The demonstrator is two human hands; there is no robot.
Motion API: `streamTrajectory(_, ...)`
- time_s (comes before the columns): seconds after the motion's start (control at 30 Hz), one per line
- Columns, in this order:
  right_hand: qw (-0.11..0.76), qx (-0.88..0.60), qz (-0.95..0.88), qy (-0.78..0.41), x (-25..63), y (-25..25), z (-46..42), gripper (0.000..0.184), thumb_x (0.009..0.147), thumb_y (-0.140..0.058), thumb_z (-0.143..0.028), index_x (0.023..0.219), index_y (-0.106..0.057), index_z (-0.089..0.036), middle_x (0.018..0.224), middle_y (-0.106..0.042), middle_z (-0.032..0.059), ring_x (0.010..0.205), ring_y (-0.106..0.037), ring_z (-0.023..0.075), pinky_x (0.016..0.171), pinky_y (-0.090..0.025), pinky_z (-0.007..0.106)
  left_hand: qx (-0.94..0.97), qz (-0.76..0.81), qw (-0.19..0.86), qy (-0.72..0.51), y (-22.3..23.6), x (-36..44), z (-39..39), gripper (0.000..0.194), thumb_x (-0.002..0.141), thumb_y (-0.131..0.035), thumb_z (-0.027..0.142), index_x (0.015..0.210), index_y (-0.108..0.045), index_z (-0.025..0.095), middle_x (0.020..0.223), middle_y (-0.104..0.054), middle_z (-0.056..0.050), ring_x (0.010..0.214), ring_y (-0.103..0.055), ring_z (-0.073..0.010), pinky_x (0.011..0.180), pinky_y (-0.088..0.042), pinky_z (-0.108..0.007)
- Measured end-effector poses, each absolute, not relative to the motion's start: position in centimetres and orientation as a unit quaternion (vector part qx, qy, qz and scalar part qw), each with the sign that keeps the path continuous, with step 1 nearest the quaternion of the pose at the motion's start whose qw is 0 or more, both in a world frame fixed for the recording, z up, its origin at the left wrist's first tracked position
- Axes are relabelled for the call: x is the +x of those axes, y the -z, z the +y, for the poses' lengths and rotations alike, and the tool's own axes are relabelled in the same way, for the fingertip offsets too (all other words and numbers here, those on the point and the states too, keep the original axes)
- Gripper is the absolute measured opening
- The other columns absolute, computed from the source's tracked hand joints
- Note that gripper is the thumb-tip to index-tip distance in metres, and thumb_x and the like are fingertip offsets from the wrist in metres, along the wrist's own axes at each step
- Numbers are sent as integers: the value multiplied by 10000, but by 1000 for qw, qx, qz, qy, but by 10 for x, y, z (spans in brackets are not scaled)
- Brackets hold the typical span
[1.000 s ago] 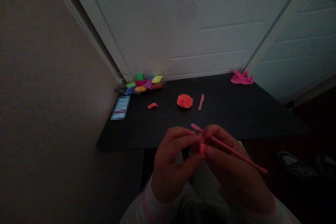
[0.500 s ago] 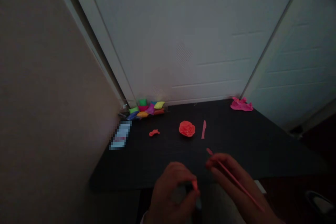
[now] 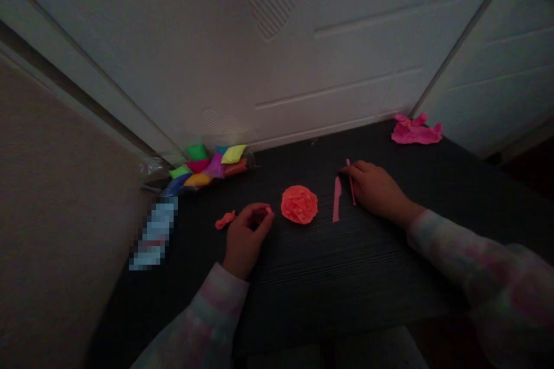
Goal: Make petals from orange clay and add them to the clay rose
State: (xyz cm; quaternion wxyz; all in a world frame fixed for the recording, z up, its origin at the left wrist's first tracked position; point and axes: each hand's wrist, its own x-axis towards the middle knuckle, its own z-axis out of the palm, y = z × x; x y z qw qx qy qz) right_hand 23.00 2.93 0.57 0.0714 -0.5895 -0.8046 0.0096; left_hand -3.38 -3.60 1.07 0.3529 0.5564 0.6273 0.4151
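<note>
Between the thumb and forefinger of my left hand (image 3: 246,234) is a small orange piece of clay (image 3: 269,211), pinched just above the table. Beside that hand lies a loose orange lump of clay (image 3: 225,220). A round, crinkled orange clay flower (image 3: 299,205) sits in the middle of the table, between my hands. My right hand (image 3: 375,189) is low over the table, its fingers closed at a thin pink modelling stick (image 3: 352,187). Left of the stick lies a flat pink plastic knife (image 3: 336,200). My right fingertips partly cover one another.
Several packets of coloured clay (image 3: 212,167) lie in clear plastic at the back left of the dark table (image 3: 303,282). A pixelated pale object (image 3: 154,233) is at the left edge. Crumpled pink clay (image 3: 416,130) sits at the back right, near the white door (image 3: 346,69).
My hands have parted and reached forward over the table. The right one has lowered the pink stick beside the knife; the left one still pinches its orange piece. The view has shifted.
</note>
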Motion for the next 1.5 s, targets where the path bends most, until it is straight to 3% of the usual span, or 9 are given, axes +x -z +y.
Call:
streamTrajectory(0.3,162,-602,-778,-85,240,-5,30,351,752,-366,-113,1000,-614,-140,915,-596,94,804,-578,209,723,-461,348,579,634,349,-375,-14,-35,-42,157,690,-636,214,841,-612,250,744,-642,55,683,-595,-74,633,-475,-169)
streamTrajectory(0.83,192,-608,-763,-106,242,-5,30,296,750,-391,-171,930,-625,-155,935,-620,85,844,-583,219,737,-458,379,487,638,405,-438,-19,-30,-40,171,649,-679,156,798,-637,229,733,-661,54,705,-633,-67,629,-489,-118)
streamTrajectory(1.03,188,-616,-756,-118,241,-6,30,290,754,-395,-170,927,-627,-140,934,-618,93,837,-584,215,738,-458,373,413,614,459,-491,-12,-37,-38,116,705,-640,246,813,-643,205,702,-665,36,678,-626,-65,629,-483,-136)
streamTrajectory(1.37,196,-601,-766,-116,242,-3,33,306,756,-383,-179,941,-623,-137,925,-621,96,839,-584,214,745,-460,372,490,638,373,-462,-28,-27,-32,225,701,-645,258,912,-598,195,788,-694,1,800,-648,-138,715,-513,-225)
streamTrajectory(1.5,198,-602,-763,-124,241,-4,32,310,765,-378,-170,953,-620,-121,956,-619,108,866,-580,221,771,-455,380,543,625,346,-442,-42,-16,-24,167,692,-647,226,851,-617,186,822,-690,-1,817,-640,-138,732,-507,-230)
